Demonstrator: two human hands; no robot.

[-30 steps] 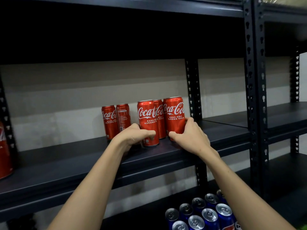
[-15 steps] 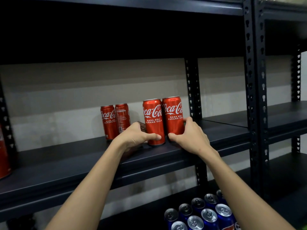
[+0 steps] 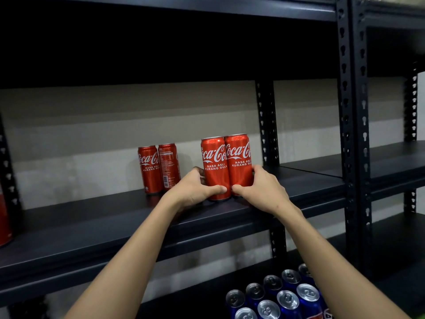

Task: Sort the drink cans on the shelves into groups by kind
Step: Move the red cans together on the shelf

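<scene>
Two red cans (image 3: 226,168) on the middle shelf (image 3: 92,229) are clasped from either side: the left hand (image 3: 195,191) is curled round one, the right hand (image 3: 259,192) round the other, evidently to keep them together as one group.

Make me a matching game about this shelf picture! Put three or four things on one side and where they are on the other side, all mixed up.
Things:
1. left hand
2. right hand
3. blue cans
4. pair of red cans standing alone

Places:
A. on the lower shelf, tops showing
B. gripping the right can of the front pair
C. on the middle shelf, left of the hands
D. gripping the left can of the front pair

Pairs: 1-D, 2-B, 3-A, 4-C
</scene>
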